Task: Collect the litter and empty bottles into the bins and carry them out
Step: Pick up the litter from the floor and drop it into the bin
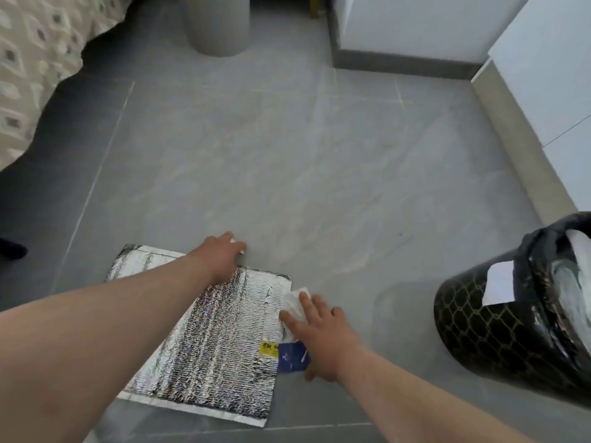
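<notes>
Entry: litter collection, gathering step.

- Left hand [220, 257]: I am seeing it curling over a white scrap [240, 247] on the floor at the foil bag's [204, 340] 12 o'clock edge. I cannot tell whether it is gripping.
- Right hand [323, 334]: fingers extended, lying on a crumpled tissue [295, 303] at the bag's 3 o'clock, just above a blue packet [292, 358].
- Black bin [489, 327]: standing at 4 o'clock in view, well apart.
- Next, I am judging: closing on both pieces, then carrying them right to that bin.

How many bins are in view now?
2: a plain grey round bin far ahead; a black, gold-patterned, bag-lined bin near right. Others may lie outside view.
</notes>
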Available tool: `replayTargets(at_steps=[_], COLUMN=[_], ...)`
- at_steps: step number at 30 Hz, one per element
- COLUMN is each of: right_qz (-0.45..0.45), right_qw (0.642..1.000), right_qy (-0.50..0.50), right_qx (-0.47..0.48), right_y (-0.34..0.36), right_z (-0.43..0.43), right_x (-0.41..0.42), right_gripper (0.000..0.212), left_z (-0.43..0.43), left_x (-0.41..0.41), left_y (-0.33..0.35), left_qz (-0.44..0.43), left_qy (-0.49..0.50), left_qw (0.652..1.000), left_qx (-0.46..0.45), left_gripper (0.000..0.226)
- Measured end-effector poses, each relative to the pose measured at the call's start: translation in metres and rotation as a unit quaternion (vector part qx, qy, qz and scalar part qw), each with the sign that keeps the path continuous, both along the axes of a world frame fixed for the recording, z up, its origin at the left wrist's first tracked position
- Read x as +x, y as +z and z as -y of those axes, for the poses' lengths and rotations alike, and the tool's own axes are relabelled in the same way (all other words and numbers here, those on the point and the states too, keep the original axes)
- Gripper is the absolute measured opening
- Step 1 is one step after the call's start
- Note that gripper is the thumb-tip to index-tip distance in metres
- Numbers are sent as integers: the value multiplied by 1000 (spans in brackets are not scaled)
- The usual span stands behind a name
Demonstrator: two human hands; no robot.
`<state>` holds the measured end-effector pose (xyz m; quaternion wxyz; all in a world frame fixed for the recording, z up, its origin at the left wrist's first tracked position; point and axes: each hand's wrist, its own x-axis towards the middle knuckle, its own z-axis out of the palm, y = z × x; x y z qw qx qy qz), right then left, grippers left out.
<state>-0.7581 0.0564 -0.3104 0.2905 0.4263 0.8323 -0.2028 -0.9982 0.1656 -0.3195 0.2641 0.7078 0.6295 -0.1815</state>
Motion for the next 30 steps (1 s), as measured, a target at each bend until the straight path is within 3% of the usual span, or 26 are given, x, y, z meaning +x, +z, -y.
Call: replayTargets(at_steps=[7,12,16,17,20,22,26,30], right_qz=[-114,-170,-175,-180,-207,-235,-267,-297], right_qw=[992,976,961,954,919,887,855,851], right_qy=[-45,-133,-213,-237,-332,-396,-438,-429], right_qx=[-12,-11,-32,-41,-42,-37,-71,-67], right_y=[-8,-16,-16,-14,-14,-8,22,76], right_z=[12,20,4,0,-10,-19,-42,-61], right_x=[16,19,15,14,12,12,23,41], right_gripper=[74,31,13,10,33,36,20,9], left_z=[6,10,13,13,12,10,11,20], left_x=[-4,-6,-7,-8,-10,-10,-5,16], left_y=[0,-1,-1,-1,3,11,34,70], left_qz=[16,25,35,42,92,135,197,278], left_qy=[42,60,62,64,107,152,236,293], left_qw=[996,994,994,993,984,970,934,893], left_qx=[80,82,83,86,105,130,182,200], left_gripper=[23,18,17,17,19,19,20,19])
